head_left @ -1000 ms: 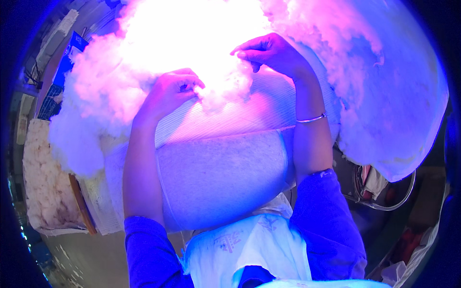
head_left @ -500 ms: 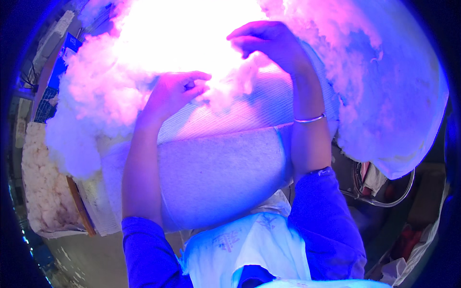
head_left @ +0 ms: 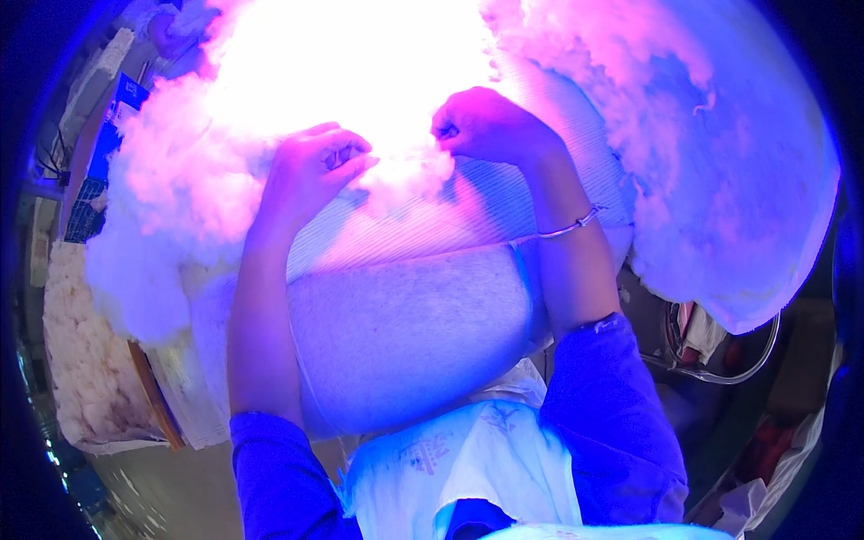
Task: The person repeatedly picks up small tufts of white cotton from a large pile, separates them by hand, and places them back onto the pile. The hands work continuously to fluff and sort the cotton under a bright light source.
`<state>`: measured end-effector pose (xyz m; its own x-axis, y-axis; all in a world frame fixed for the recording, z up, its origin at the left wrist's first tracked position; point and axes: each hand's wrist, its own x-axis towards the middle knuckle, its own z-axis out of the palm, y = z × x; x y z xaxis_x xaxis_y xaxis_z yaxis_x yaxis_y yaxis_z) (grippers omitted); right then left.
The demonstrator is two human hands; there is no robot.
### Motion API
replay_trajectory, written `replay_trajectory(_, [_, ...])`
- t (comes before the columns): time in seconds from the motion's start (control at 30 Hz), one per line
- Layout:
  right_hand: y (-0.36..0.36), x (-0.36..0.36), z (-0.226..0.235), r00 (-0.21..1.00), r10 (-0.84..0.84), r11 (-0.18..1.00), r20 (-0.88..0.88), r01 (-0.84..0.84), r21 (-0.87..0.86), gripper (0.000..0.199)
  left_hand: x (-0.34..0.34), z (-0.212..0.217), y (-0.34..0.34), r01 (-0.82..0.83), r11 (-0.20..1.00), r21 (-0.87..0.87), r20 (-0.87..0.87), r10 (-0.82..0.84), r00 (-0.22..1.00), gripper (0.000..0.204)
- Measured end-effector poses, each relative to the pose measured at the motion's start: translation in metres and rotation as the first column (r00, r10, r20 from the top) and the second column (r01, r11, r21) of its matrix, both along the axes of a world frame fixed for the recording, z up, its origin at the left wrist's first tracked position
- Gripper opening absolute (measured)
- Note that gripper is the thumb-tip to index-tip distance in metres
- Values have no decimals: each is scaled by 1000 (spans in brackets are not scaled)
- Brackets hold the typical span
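Observation:
A tuft of fluffy fibre (head_left: 409, 180), tinted pink by the strong light, lies between my two hands. My left hand (head_left: 313, 171) is at its left edge, fingers curled and thumb pressed toward them on the fluff. On the other side, my right hand (head_left: 495, 128) is closed in a pinch, its fingertips at the fluff's right edge. Under both hands spreads a pale ribbed cloth (head_left: 387, 229). Nearer to me bulges a smooth, pale padded roll (head_left: 414, 333). White glare washes out the area beyond my fingers.
Heaps of loose fibre rise on the left (head_left: 171, 198), and a large fluffy mass (head_left: 720, 180) fills the right. A block of cream wadding (head_left: 94, 351) stands at the left beside a wooden strip (head_left: 155, 396). Below the right mass is a curved metal tube (head_left: 756, 360).
My right hand has come down toward me, and its fingers have closed from a looser pose. The left hand has shifted slightly left, with its fingers curling in more.

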<state>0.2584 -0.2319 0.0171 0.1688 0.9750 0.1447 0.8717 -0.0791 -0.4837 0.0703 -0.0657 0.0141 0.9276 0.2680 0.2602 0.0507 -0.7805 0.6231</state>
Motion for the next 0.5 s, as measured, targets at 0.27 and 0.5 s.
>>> replay_trajectory(0.27, [3, -22, 17, 972, 54, 994, -227, -75, -84, 13, 11, -1, -39, 62, 997, -55, -114, -68, 991, 32])
replay_trajectory(0.5, [-1, -21, 29, 668, 168, 967, -725, 31, 253, 12, 7, -10, -24, 98, 992, -75, -33, -100, 994, 16])
